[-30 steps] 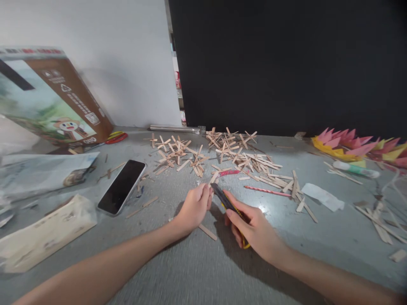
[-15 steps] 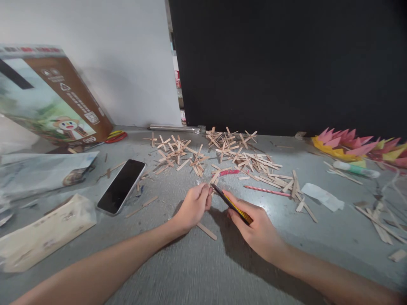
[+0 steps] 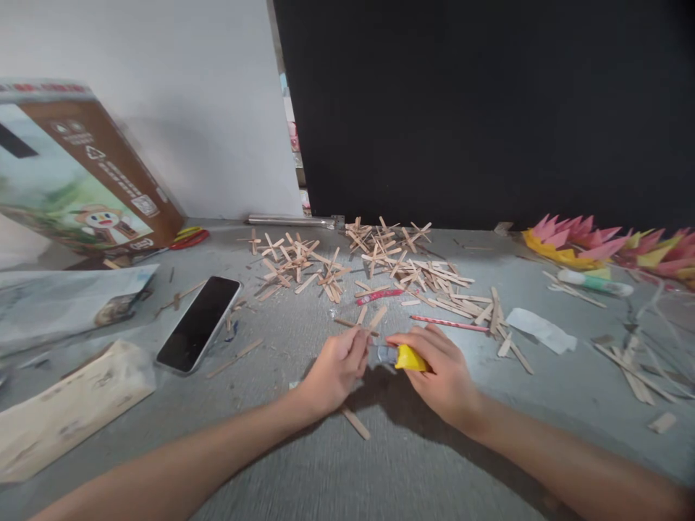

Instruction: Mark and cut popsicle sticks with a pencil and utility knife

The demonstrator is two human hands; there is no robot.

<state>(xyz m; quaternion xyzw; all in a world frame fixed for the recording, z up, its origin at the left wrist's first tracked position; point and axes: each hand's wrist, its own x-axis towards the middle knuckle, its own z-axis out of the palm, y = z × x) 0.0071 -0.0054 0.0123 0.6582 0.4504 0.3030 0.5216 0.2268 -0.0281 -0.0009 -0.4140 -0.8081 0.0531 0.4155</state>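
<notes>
My left hand (image 3: 335, 365) is closed in a pinch on a few crossed craft sticks (image 3: 378, 316), whose ends stick out above the fingers. Facing it, my right hand (image 3: 446, 376) wraps round a yellow and black utility knife (image 3: 411, 358). The knife's grey end points left, close to the left fingertips; whether it touches the sticks is hard to make out. Below the left hand, a loose craft stick (image 3: 355, 422) lies on the grey table (image 3: 304, 477). Behind both hands is a spread of craft sticks (image 3: 296, 260), many joined into star-like crosses.
A phone (image 3: 199, 323) lies at left, near a pale packet (image 3: 81, 405) and a printed box (image 3: 108, 174). A red-striped pencil (image 3: 449, 323), white paper scrap (image 3: 540, 329), glue stick (image 3: 594, 282) and pink-yellow paper crown (image 3: 575, 242) are at right. A black panel (image 3: 489, 108) stands behind.
The knife has turned in my right hand, from lying lengthwise with its dark tip at the left fingers to showing its yellow end. More of the crossed sticks shows above my left hand.
</notes>
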